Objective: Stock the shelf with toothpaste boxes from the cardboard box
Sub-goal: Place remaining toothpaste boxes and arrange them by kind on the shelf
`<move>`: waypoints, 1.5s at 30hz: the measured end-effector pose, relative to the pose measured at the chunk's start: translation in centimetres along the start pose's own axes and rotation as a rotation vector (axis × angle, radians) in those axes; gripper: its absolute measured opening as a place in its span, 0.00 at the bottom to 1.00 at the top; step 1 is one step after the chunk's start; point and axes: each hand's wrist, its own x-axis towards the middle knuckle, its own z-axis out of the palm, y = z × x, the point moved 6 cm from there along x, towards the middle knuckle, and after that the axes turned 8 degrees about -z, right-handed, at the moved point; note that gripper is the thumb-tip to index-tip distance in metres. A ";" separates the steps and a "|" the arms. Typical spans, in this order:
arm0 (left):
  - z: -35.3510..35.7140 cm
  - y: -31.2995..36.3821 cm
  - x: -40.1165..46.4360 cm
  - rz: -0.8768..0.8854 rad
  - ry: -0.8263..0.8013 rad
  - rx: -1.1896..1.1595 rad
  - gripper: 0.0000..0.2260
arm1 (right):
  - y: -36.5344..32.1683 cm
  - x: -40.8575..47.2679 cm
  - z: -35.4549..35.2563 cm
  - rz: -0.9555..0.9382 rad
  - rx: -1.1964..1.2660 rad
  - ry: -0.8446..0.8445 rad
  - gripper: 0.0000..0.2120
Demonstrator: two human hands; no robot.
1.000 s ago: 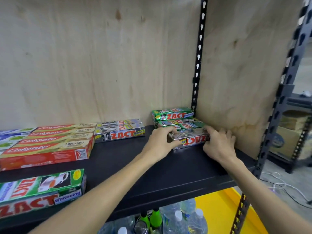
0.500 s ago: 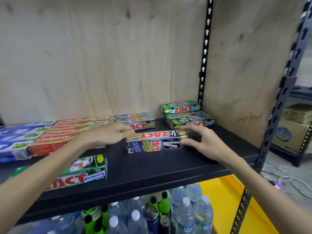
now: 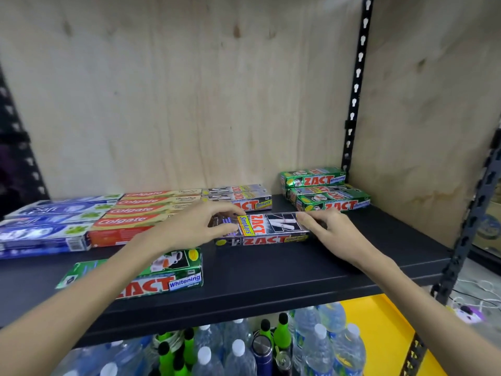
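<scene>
A black Zact Smokers toothpaste box [image 3: 267,229] lies flat on the black shelf [image 3: 284,275], just in front of a row of other black Zact boxes [image 3: 238,198]. My left hand [image 3: 200,226] grips its left end and my right hand [image 3: 322,229] holds its right end. A green Zact Whitening box [image 3: 173,275] lies near the shelf's front edge, partly under my left forearm. Green Zact boxes [image 3: 325,191] are stacked at the back right. Red Colgate boxes [image 3: 141,213] and blue boxes [image 3: 51,226] fill the left. The cardboard box is out of view.
Plywood panels form the back and right walls. A black slotted upright [image 3: 356,85] stands in the back right corner. Below the shelf stand water bottles [image 3: 320,346] and green-capped bottles [image 3: 280,332]. A yellow surface [image 3: 385,337] lies at the lower right.
Both hands have carried the black Zact Smokers box from the right side beside the green stack leftward to the shelf's middle, in front of the black Zact row. The view shifted left.
</scene>
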 end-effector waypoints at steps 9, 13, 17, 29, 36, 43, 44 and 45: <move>1.2 -0.8 1.0 -0.053 -0.114 0.038 0.25 | -0.3 -1.1 -0.7 -0.029 0.037 -0.053 0.26; 0.7 -1.1 1.4 -0.102 0.065 0.177 0.19 | -1.2 -2.3 -1.3 0.014 0.099 -0.031 0.25; 1.0 -0.2 0.5 -0.228 0.350 0.012 0.09 | -2.3 -4.1 -1.6 0.047 0.124 0.088 0.20; 4.2 4.1 -0.7 -0.340 -0.050 -0.154 0.35 | -6.1 -5.8 1.4 -0.157 0.213 -0.120 0.12; 2.5 4.2 -0.4 -0.257 -0.220 -0.017 0.28 | -3.5 -2.5 0.5 -0.021 0.059 0.006 0.14; 1.2 1.0 1.1 -0.177 -0.140 0.137 0.29 | 0.1 2.0 0.9 0.115 -0.086 0.128 0.38; 1.0 0.3 1.3 -0.174 -0.121 0.147 0.28 | 0.2 2.6 1.2 0.100 -0.069 0.091 0.38; 0.7 -0.3 1.5 -0.175 -0.091 0.165 0.27 | 0.4 3.1 1.5 0.084 -0.066 0.069 0.37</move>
